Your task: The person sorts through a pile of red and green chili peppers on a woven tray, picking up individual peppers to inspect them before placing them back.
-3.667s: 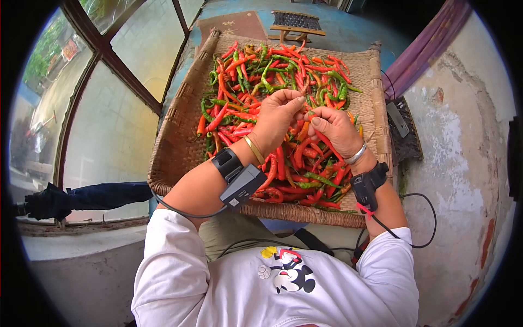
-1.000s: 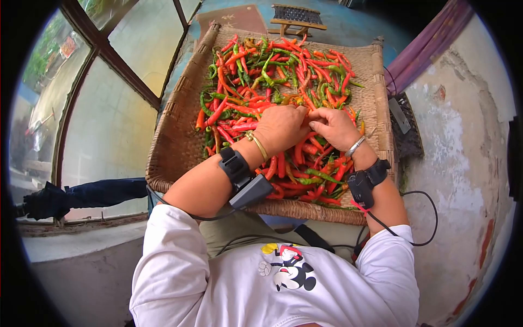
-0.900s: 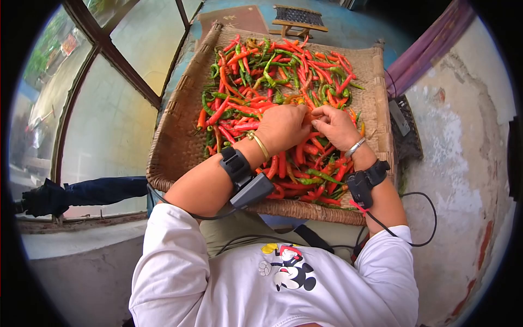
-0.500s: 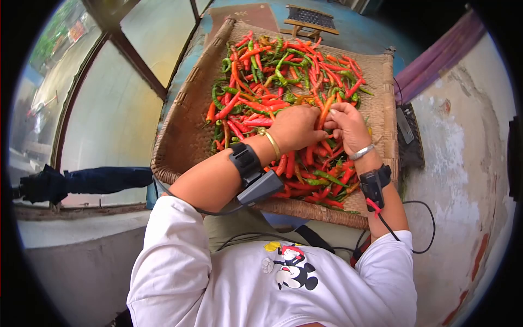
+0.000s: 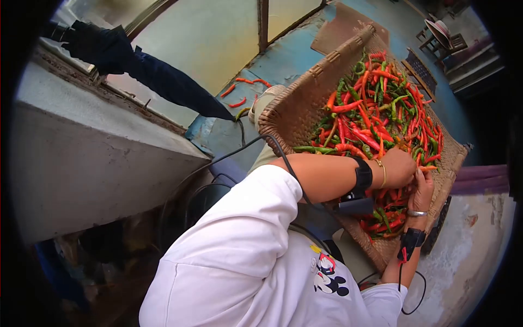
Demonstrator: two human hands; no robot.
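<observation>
Red, orange and green chili peppers [image 5: 376, 109] lie heaped in a woven basket tray [image 5: 297, 109], which is tilted in view across my lap. My left hand [image 5: 397, 166] is curled closed over the heap, its fingertips mostly hidden behind its back. Right beside it, my right hand [image 5: 421, 192] has its fingers drawn together at the stem side of an orange chili pepper [image 5: 429, 168]. That pepper sticks out to the right between the two hands. More peppers [image 5: 389, 218] show below my wrists at the near end of the tray.
Several loose peppers [image 5: 238, 103] lie on the blue floor left of the tray. A folded dark umbrella [image 5: 169, 82] leans along the window ledge. A black cable [image 5: 229, 152] loops past my left arm. A stool [image 5: 422, 73] and a hat [image 5: 438, 31] are farther back.
My view has swung left, so tray and hands now sit farther right and the floor peppers show. The hands stay close together, with the orange pepper now lying more sideways.
</observation>
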